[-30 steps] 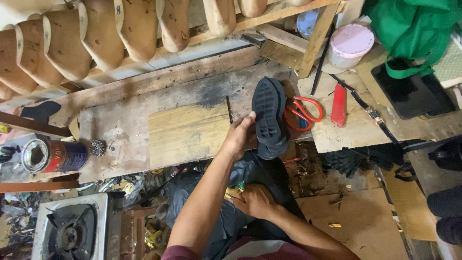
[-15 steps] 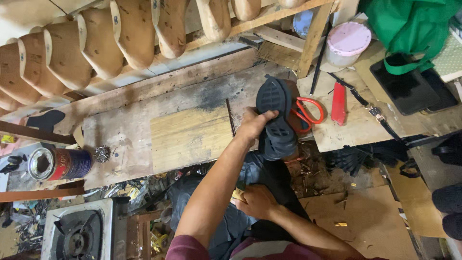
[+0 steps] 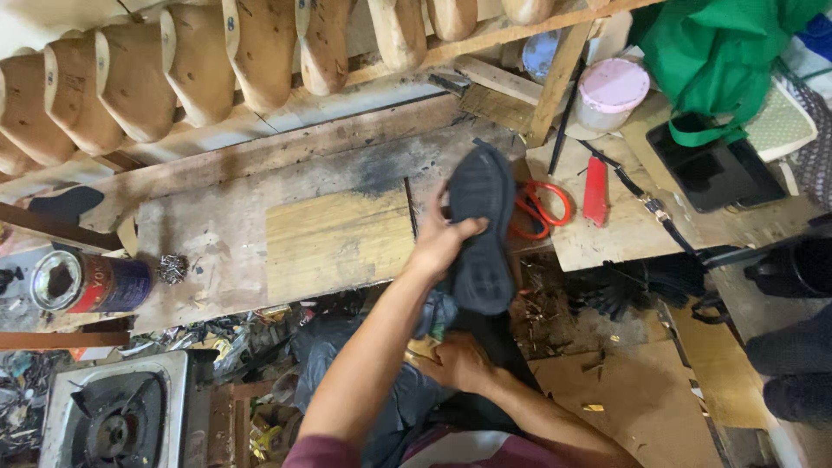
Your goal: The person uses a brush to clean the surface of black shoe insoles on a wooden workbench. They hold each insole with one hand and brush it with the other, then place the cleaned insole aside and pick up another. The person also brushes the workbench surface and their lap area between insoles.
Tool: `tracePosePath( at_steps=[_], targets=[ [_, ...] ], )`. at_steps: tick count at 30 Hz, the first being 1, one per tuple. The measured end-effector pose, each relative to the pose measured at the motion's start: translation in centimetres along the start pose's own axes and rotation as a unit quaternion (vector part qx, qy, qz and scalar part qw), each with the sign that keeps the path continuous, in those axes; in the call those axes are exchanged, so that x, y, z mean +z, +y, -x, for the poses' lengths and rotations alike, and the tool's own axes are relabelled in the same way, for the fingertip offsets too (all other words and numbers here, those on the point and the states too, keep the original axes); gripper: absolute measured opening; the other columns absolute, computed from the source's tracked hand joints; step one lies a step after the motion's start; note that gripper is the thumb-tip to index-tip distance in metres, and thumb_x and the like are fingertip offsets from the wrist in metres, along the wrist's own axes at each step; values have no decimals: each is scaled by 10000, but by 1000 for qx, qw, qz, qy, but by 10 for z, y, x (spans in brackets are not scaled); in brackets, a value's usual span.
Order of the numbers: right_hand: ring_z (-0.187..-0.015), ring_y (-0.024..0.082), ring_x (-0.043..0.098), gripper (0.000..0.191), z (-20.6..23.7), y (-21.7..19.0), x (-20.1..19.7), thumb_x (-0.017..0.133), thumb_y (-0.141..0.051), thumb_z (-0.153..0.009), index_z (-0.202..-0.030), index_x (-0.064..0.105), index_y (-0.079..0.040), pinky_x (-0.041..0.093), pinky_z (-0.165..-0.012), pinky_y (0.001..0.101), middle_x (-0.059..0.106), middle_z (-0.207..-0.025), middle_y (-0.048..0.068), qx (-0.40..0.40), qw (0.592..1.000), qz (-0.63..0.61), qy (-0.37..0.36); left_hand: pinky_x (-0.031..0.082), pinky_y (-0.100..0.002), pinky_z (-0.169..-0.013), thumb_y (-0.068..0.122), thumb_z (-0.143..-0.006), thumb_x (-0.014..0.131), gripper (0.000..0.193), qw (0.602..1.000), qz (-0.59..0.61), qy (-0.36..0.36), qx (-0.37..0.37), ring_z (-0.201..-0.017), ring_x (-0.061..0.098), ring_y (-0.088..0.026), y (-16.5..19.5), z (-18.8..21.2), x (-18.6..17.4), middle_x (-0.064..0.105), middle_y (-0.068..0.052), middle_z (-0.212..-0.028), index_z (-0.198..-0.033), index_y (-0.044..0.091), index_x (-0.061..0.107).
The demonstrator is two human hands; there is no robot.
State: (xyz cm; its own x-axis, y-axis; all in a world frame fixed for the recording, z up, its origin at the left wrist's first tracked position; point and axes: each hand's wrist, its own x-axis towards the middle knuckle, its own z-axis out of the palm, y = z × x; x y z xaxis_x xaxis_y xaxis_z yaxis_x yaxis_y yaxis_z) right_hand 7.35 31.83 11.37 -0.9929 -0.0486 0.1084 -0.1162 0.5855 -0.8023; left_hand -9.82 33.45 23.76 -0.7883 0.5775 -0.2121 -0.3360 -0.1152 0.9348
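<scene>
My left hand (image 3: pixel 440 244) grips a black shoe sole (image 3: pixel 482 227) by its left edge. The sole is held tread-up over the front edge of the worn wooden workbench (image 3: pixel 225 234), its toe pointing away from me. My right hand (image 3: pixel 458 360) is low in my lap, fingers curled against dark material (image 3: pixel 390 390); what it holds is hidden. Orange-handled scissors (image 3: pixel 542 208) lie on the bench just right of the sole, partly behind it.
Wooden shoe lasts (image 3: pixel 191 69) hang in a row above the bench. An open glue tin (image 3: pixel 82 282) and a pile of small nails (image 3: pixel 172 268) sit at the left. A red cutter (image 3: pixel 596 191), pink-lidded tub (image 3: pixel 609 95), green bag (image 3: pixel 719 52) and gas stove (image 3: pixel 113 416) are around.
My left hand has lifted the sole off the bench and drawn it toward me. My right hand stays in my lap.
</scene>
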Motion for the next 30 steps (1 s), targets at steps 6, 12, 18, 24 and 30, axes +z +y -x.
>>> tracePosePath(
  at_steps=[6,12,18,24,30],
  targets=[
    [-728,258,729,269,34,-9,-55,784,-248,-829,-998,739,-44,585,-644,382,727,-879,101,-93,994,-56,26,481,-385,-1110,-43,-741,765,1023,984,-120,-5,133,-1317,589,-272,69,129,-90,531,-181,-1464,-1608,17,225],
    [-704,272,665,169,14,-28,-79,788,-232,-843,-863,735,-73,522,-624,416,651,-780,82,-167,977,76,-109,515,-385,-1060,-79,-702,769,1070,970,-133,137,150,-1265,612,-273,84,206,-148,564,-195,-1408,-1610,25,211],
    [-678,174,655,180,-9,-30,-116,780,-178,-845,-964,717,-58,525,-597,314,698,-844,62,-105,988,-4,111,517,-397,-1050,-28,-732,756,1018,937,-124,261,198,-1250,605,-282,91,256,-204,550,-193,-1433,-1615,28,253],
    [-1028,113,669,360,-83,-33,-145,717,-172,-922,-1238,628,-25,543,-888,282,706,-1151,50,-6,959,-222,174,415,-454,-1116,48,-639,802,862,841,-491,52,221,-1323,551,-392,58,243,-208,574,-251,-1430,-1445,16,498],
    [-840,148,692,313,-190,-46,-117,714,-259,-957,-1154,734,-17,542,-732,315,760,-988,89,28,999,36,-29,479,-496,-882,87,-692,747,851,750,-609,-180,184,-1003,620,-363,-5,217,-150,653,-165,-1102,-1510,143,520]
  ],
)
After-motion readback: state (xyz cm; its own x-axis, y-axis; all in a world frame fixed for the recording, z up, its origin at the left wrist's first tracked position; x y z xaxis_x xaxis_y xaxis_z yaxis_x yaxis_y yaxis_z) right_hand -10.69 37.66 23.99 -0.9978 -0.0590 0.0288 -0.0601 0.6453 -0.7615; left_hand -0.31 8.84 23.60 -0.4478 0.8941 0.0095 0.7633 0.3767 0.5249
